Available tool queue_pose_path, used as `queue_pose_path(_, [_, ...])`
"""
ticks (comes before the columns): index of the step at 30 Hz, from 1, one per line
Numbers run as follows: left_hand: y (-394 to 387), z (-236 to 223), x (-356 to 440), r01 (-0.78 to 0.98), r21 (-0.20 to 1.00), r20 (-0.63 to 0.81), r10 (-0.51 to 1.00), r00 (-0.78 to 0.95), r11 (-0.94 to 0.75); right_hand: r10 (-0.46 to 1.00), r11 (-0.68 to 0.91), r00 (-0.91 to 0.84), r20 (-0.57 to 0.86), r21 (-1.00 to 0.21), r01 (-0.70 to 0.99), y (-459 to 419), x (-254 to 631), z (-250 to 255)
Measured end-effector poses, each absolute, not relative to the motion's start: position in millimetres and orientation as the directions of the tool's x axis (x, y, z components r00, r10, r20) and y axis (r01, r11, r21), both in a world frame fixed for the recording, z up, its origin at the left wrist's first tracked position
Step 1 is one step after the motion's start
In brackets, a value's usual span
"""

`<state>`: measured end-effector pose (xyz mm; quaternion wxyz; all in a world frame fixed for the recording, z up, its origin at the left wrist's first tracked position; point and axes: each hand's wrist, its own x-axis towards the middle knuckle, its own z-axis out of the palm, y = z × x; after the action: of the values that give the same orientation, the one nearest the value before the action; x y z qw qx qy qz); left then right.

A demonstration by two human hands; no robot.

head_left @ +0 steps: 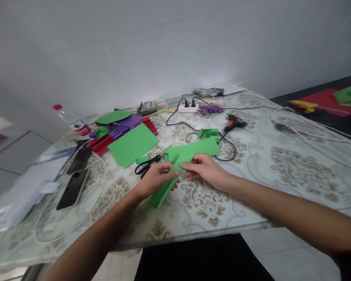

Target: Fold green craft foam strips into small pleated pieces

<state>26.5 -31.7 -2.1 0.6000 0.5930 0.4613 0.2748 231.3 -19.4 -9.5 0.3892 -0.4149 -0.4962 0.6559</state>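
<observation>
I have both hands on the green paper [163,192], which sits above the near middle of the worktop [269,166]. My left hand [155,178] is closed on its lower length, thumb on top and fingers beneath; my right hand [207,170] pinches it between thumb and fingers where the two lengths cross. No gap shows in either grip. I cannot tell whether those lengths are one piece or two.

I judge the step to be folding or lining up the paper. The next move seems to call for a light pinch, the edges kept even and the thumb pressing along the crease.

For room, the front edge of the worktop runs under both forearms, so I have little slack towards me. On the left, the scissors [157,158] lie just beside my fingers, with the green sheet [133,145] beyond. Past the paper's far end, the cord [235,149] loops below the glue gun [236,124]. My widest open stretch is to the right, beyond that loop.
</observation>
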Motion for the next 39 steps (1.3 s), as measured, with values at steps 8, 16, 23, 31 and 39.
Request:
queue_pose_path(8, [-18.2, 14.3, 10.3, 0.304, 0.947, -0.224, 0.891, 0.395, 0.103, 0.985, -0.151, -0.12, -0.121, -0.947, -0.284, -10.0, 236.4, -1.0])
queue_pose_path(16, [-6.7, 17.6, -1.9, 0.095, 0.99, -0.109, 0.992, 0.069, 0.102, 0.985, -0.159, -0.106, -0.135, -0.953, -0.26, -10.1, 240.3, 2.4])
queue_pose_path(23, [-4.2, 13.0, -1.1, -0.053, 0.998, -0.015, 1.0, -0.017, 0.014, 0.876, -0.289, -0.418, -0.239, -0.955, -0.062, -12.0, 239.5, -7.3])
queue_pose_path(31, [-20.4, 4.0, 18.4, 0.078, 0.996, -0.057, 0.965, 0.256, 0.038, 0.693, -0.374, -0.679, -0.241, -0.926, -0.052, -28.6, 230.0, -0.8])
queue_pose_path(39, [-28.9, 3.1, 27.2, 0.103, 0.995, -0.033, 0.946, 0.323, 0.0, 0.705, -0.451, -0.654, -0.274, -0.885, -0.115, -31.7, 227.2, -1.9])
